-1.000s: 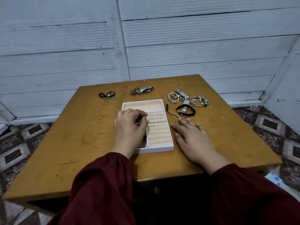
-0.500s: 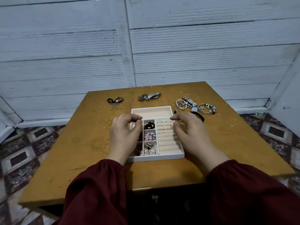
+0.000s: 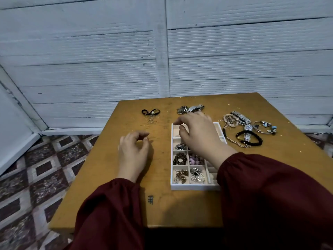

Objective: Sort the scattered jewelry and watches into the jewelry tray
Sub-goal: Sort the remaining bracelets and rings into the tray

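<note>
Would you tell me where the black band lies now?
Head view: the black band lies far left on the table, just behind loose rings, left of the silver watch.

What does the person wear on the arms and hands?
The left sleeve and the right sleeve are long, loose, dark red cloth, gathered at the wrist. The left hand and the right hand are bare: no gloves, no ring or watch visible.

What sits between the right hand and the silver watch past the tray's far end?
Nothing visible. The right hand is over the far end of the tray, its fingers just short of the silver watch. Only bare table separates watch and tray.
</note>
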A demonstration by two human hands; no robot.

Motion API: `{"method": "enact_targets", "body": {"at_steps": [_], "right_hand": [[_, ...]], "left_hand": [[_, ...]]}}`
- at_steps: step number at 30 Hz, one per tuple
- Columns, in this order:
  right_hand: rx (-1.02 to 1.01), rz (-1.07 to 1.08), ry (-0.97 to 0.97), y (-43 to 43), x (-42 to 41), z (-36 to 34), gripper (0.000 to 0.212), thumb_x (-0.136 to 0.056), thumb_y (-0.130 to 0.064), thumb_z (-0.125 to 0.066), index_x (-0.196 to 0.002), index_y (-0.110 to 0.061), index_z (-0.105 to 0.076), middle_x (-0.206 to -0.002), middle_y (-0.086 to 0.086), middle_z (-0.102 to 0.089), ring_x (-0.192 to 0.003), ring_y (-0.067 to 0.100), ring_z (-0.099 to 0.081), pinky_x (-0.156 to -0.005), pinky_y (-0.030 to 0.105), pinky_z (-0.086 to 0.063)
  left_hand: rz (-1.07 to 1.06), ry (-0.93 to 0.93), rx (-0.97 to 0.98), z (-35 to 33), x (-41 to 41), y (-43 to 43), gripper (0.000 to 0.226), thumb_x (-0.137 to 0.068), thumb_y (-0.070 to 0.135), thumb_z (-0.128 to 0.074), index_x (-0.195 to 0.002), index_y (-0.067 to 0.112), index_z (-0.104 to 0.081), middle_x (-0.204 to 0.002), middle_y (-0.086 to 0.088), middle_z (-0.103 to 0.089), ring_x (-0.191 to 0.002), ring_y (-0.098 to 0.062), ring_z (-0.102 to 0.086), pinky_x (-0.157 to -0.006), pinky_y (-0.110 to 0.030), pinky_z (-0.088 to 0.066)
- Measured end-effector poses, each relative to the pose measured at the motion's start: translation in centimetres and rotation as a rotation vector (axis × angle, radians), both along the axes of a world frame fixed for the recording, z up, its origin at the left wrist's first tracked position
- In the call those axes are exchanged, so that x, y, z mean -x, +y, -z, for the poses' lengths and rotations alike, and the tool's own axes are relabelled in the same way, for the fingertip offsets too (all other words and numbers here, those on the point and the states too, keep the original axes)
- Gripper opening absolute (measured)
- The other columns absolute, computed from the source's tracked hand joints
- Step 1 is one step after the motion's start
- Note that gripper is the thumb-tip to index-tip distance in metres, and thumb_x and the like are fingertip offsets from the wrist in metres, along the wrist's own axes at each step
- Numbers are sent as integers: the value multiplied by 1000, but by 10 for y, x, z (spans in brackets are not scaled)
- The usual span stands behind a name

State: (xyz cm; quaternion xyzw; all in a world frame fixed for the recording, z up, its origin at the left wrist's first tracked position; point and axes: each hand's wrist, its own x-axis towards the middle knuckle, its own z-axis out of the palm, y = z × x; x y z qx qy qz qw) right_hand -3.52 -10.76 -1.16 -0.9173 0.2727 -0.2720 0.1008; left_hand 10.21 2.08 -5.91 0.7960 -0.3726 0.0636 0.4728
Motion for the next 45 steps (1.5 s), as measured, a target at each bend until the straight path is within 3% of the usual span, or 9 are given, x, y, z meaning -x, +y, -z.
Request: {"method": "enact_targets", "body": {"at_steps": [15,19,24,27,29,33,37,45], "right_hand": [[140,20,349,-46,-110,16,27,-93,-36,-49,-118,-34,-60,-121,-1,-65,-123,27,-43,-102,41,-26],[133,20,435,-54,-130,22,30,-93,-42,-51,-120,-34,-60,-124,1,-63,-122,27,-45,-102,41,-27],[104,19,454,-58,-145,24,25,-89,-43,-57,-110,-31,-66,-122,2,-62,-118,28,-47,-99,40,-32],[36,25,450,-64,-152,22,19,-88,-40,-62,-102,-30,-67,-116,1,-64,-117,28,-48,-99,40,-33],[-60,18,442,-67,-157,20,12,-85,-36,-66,-95,-28,-67,-100,-2,-65,-112,26,-54,-94,37,-38],[-379,-60,414,-76,-160,20,8,-83,-20,-71,-87,-18,-66,-68,-10,-54,-79,16,-57,-73,26,-43],[-639,-82,280,-82,-154,22,7,-81,-14,-74,-83,-14,-67,-61,-6,-55,-58,8,-49,-56,21,-40],[-657,-66,244,-84,-153,25,19,-85,-17,-69,-68,-22,-61,-63,-4,-56,-57,8,-48,-52,22,-38]], "left_hand": [[-30,62,47,6,-54,-49,16,-87,19,-60,-100,23,-68,-97,6,-66,-102,-16,-46,-91,-39,-41],[-38,65,-7,8,-69,-61,20,-87,21,-58,-105,25,-66,-97,8,-66,-96,-11,-39,-87,-31,-37],[-64,132,-36,10,-85,-72,23,-87,19,-54,-106,24,-66,-94,6,-67,-102,-20,-51,-92,-37,-43],[-68,172,-30,13,-93,-77,23,-83,20,-55,-102,25,-66,-86,7,-66,-92,-25,-60,-86,-42,-49],[-65,186,-65,14,-96,-80,23,-82,22,-54,-101,28,-66,-86,7,-67,-90,-26,-61,-84,-42,-50],[-66,187,-109,16,-98,-84,20,-82,25,-53,-96,31,-67,-90,4,-69,-91,-25,-62,-83,-42,-51],[-86,204,-153,15,-99,-85,14,-84,28,-60,-94,31,-70,-91,8,-70,-98,-23,-61,-88,-41,-49],[-171,137,-297,11,-95,-96,24,-83,48,-61,-99,33,-70,-101,8,-69,-106,-21,-57,-92,-39,-45]]}}
